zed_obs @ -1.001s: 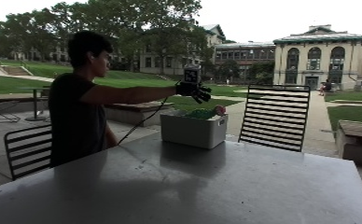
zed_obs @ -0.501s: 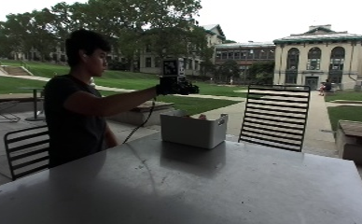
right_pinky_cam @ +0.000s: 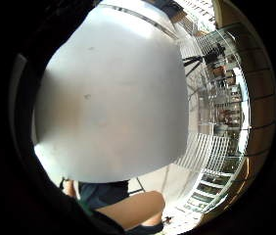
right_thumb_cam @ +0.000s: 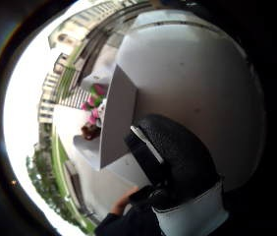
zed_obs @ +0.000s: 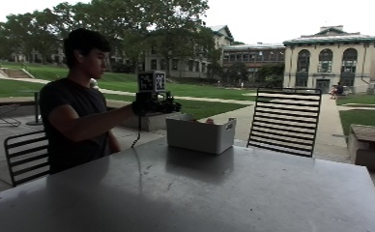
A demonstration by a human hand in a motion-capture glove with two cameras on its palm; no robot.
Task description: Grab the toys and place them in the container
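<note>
A grey container [zed_obs: 200, 136] stands on the far side of the metal table [zed_obs: 239, 193], holding pink and green toys [right_thumb_cam: 93, 105]. A bit of one toy [zed_obs: 208, 121] shows above its rim. My gloved right hand [zed_obs: 150, 104] hangs in the air above the table's far edge, a little to the person's side of the container and higher than its rim. It holds nothing. In the thumb side palm view, the gloved thumb [right_thumb_cam: 170, 157] lies relaxed beside the container's wall [right_thumb_cam: 116, 118]. The little finger side palm view shows only bare tabletop [right_pinky_cam: 113, 98] below.
A slatted black chair [zed_obs: 284, 121] stands behind the table beside the container. Another chair [zed_obs: 26, 154] stands behind the person. A stone bench [zed_obs: 371, 145] lies off the far right corner.
My hand has drawn back from above the container towards the person and now hangs beside the box instead of over it.
</note>
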